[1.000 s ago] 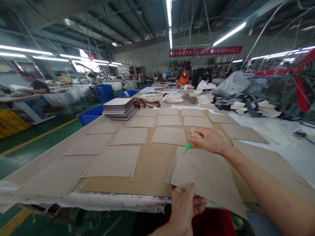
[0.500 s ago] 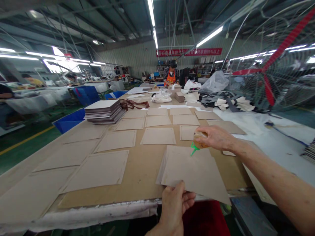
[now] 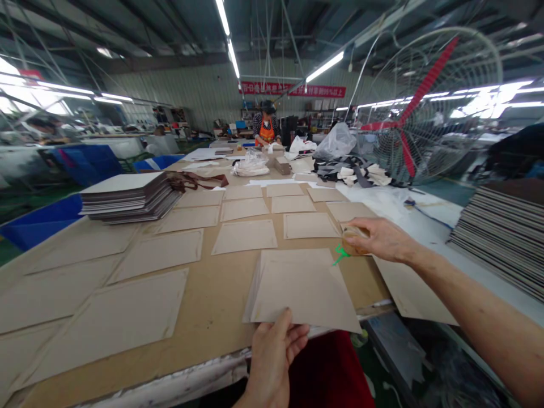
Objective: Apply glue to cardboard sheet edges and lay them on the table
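My left hand [image 3: 276,351] grips the near edge of a small stack of grey-beige cardboard sheets [image 3: 304,289], thumb on top and fingers beneath. The near part of the stack juts past the table edge. My right hand [image 3: 376,238] is closed around an amber squeeze glue bottle [image 3: 353,241], tilted with its green nozzle [image 3: 340,255] pointing down and left. The nozzle is at the far right corner of the top sheet; whether it touches the sheet, I cannot tell. Flat cardboard pieces [image 3: 244,235] lie in rows beyond, some with faint glue lines along their edges.
A stack of boards [image 3: 127,198] stands at the table's left, beside blue bins [image 3: 38,224]. Striped stacked boards [image 3: 501,238] rise at the right. A large fan [image 3: 402,122] stands beyond fabric scraps [image 3: 352,170]. A person in an orange apron [image 3: 267,130] is at the far end.
The view has turned right, so the table has shifted left in the picture. My right hand has moved the glue bottle rightward along the top sheet's far edge. My left hand keeps its hold.
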`<control>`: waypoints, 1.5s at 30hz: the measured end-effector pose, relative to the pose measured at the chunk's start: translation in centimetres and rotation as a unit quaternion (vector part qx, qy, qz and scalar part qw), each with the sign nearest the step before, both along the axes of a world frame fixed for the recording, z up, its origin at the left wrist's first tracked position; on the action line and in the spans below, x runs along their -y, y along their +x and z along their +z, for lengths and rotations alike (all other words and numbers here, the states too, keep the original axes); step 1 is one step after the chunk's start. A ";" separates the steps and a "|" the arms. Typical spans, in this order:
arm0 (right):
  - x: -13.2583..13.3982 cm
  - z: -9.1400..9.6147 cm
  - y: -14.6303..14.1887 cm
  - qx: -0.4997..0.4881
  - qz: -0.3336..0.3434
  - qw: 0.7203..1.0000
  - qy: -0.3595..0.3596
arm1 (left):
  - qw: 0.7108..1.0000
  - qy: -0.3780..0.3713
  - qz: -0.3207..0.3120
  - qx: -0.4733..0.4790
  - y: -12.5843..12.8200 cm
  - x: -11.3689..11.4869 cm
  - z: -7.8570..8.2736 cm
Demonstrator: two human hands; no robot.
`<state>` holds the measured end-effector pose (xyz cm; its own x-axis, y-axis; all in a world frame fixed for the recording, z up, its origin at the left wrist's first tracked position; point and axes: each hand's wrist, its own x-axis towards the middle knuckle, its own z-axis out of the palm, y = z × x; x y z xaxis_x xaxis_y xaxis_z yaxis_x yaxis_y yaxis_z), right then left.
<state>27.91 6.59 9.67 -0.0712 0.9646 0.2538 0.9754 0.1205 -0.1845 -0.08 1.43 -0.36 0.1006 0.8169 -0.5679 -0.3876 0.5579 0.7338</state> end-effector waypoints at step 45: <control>7.9 -1.4 -2.4 -0.023 0.098 0.994 0.041 | 0.999 0.027 0.034 -0.021 -0.9 -0.7 0.1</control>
